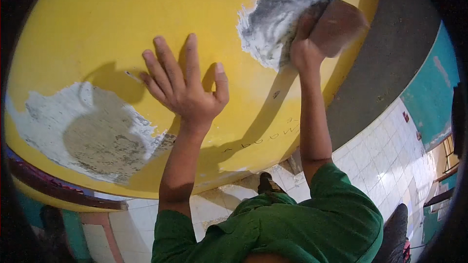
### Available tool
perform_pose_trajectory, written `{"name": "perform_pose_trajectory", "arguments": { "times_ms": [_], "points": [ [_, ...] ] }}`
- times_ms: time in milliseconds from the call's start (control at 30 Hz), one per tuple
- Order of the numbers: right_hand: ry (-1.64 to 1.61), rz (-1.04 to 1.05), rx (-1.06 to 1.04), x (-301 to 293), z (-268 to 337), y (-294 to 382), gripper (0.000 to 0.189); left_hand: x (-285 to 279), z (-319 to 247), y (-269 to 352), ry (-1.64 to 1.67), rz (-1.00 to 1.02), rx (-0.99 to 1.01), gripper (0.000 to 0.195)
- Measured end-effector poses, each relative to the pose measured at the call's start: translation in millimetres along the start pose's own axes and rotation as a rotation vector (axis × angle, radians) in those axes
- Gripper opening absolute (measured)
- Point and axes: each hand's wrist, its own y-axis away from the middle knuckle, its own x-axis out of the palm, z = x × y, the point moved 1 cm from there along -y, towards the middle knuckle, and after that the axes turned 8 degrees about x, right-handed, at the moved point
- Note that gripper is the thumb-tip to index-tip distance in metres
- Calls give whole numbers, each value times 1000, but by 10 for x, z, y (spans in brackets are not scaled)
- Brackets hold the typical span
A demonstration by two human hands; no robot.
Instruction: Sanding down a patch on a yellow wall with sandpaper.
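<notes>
My left hand point(195, 95) lies against the yellow painted wall point(120, 18) with its fingers spread and nothing in it. Higher up on the right, my right hand point(305, 49) grips a flat brown piece point(340, 27), perhaps sandpaper; motion blur hides its details. It covers the right side of a grey and white bare patch point(272, 25) where the paint is gone. To the left of my left hand, a larger pale patch with ragged edges point(106, 135) shows rough plaster, partly under my shadow.
A dark grey band point(391, 54) edges the wall on the right. Beyond it are a teal wall point(431, 91) and white floor tiles point(380, 146). Faint handwriting point(263, 140) marks the lower yellow paint. A dark shoe point(268, 182) shows near the wall's foot.
</notes>
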Motion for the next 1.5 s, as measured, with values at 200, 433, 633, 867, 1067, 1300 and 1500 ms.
{"name": "perform_pose_trajectory", "arguments": {
  "times_ms": [200,433,633,867,1067,1300,1500],
  "points": [
    [305,204,-87,-111,637,524,80,98,-42,57,-180,98,7,54],
    [415,340,-18,-240,574,354,77,-4,-53,439,-102,277,28,55],
    [125,-307,-318,-25,550,271,81,-61,31,40,-17,221,82,56],
    [255,228,-74,-257,537,721,93,-189,524,-980,-277,47,405,62],
    [-70,-90,-122,15,429,334,85,-212,104,-1337,-461,84,228,67],
    [351,66,-368,-88,448,756,81,-184,135,-1210,-366,51,189,66],
    [-160,-205,-203,144,432,243,81,-115,64,-1193,-422,77,184,67]
  ]
}}
